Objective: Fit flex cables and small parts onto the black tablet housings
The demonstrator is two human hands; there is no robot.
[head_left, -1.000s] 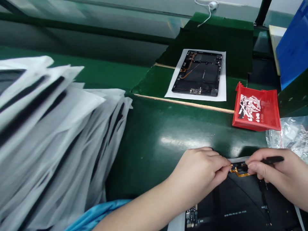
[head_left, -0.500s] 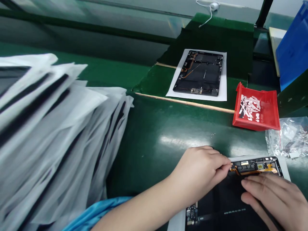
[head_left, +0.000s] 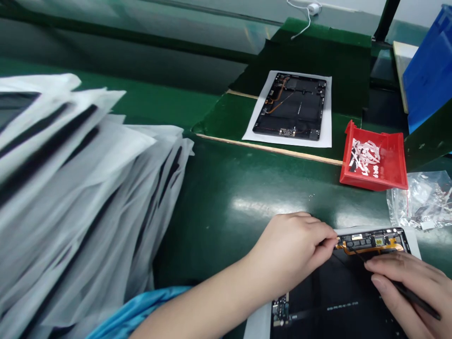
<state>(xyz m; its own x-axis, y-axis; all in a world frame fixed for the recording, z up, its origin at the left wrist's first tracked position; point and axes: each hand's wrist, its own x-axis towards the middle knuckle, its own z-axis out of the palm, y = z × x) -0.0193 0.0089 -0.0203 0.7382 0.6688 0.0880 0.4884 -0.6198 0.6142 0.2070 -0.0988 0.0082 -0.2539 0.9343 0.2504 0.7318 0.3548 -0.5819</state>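
An opened black tablet (head_left: 339, 306) lies at the lower right on a white sheet, its inner parts facing up. Along its far edge runs an orange flex cable (head_left: 353, 251). My left hand (head_left: 298, 242) reaches in from the left, thumb and forefinger pinched on the cable's left end at the tablet's far left corner; the fingers cover the exact grip. In my right hand (head_left: 413, 278) is a slim black tool (head_left: 416, 299) that looks like tweezers, its thin tip pointing at the flex cable near my left fingertips.
Another opened tablet (head_left: 291, 108) lies on white paper farther back. A red bin (head_left: 391, 165) holds small white strips, with a clear plastic bag (head_left: 423, 200) beside it. Sleeved flat items (head_left: 106, 202) stand stacked at left. A blue crate (head_left: 429, 70) is at the upper right.
My right hand has shifted slightly right and turned, bringing the black tool and its tip into sight by the cable. More of the orange cable shows. My left hand keeps its pinch.
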